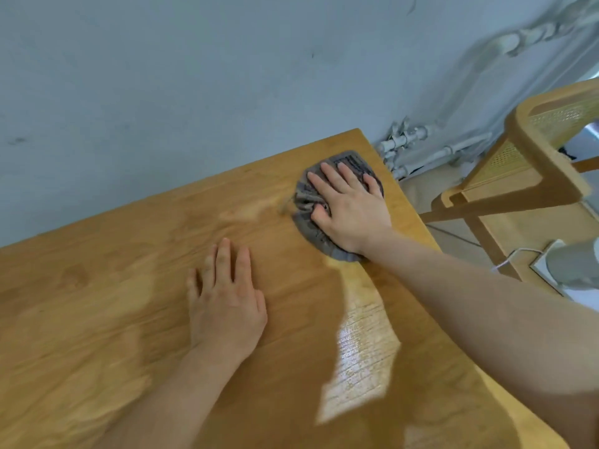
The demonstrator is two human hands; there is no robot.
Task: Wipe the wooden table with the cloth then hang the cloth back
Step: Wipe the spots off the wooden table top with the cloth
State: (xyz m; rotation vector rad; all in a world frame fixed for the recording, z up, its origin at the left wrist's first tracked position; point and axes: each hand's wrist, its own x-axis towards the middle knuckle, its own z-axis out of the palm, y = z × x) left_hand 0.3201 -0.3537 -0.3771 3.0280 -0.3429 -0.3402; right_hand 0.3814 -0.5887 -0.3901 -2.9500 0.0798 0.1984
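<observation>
A grey bunched cloth (311, 222) lies on the wooden table (97, 303) near its far right corner. My right hand (348, 205) presses flat on top of the cloth, fingers spread toward the wall, thumb hooked into its folds. My left hand (225, 303) rests palm down on the bare wood in the middle of the table, fingers apart, holding nothing. A bright patch of light falls on the tabletop under my right forearm.
A pale grey wall (194, 76) runs directly behind the table's far edge. A wooden chair with cane panels (525, 163) stands off the right edge. Grey pipes (408, 140) run along the wall base by the corner. A white cable and socket (534, 257) lie on the floor.
</observation>
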